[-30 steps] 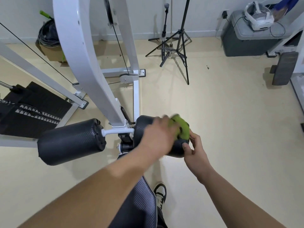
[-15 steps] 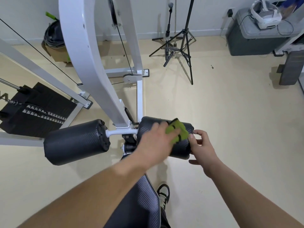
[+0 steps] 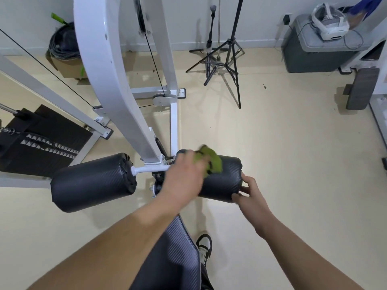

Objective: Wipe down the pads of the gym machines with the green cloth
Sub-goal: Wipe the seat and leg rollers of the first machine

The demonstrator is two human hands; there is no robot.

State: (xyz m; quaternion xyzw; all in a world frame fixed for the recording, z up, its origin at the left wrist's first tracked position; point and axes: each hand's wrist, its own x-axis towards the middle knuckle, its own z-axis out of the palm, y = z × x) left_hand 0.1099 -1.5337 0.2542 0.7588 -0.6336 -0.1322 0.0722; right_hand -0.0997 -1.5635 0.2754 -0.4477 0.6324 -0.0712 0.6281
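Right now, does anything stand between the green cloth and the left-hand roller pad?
Yes. The white frame post stands between the right pad, where the left hand holds the green cloth, and the left pad.

- Black cylindrical roller pads, woven-texture vinyl: two, the left pad [image 3: 92, 183] and the right pad [image 3: 226, 183].
- White curved steel machine frame [image 3: 109, 80]: one.
- Crumpled green cloth [image 3: 212, 163]: one.
- Bare hands: two, the left hand [image 3: 184, 176] and the right hand [image 3: 252, 197].
- Black flat woven-texture seat pad [image 3: 171, 254]: one, near edge of the floor.
- Black-and-white shoe [image 3: 204, 245]: one.
- Black studded footplate [image 3: 41, 141]: one, left edge.
- Black floor stands: two, a tall tripod stand [image 3: 234, 49] and a microphone stand [image 3: 210, 38], far edge.
- Grey lidded plastic bin [image 3: 303, 55]: one, far right corner.
- White headset [image 3: 328, 24]: one.
- Brown cardboard box [image 3: 67, 68]: one, far left corner.
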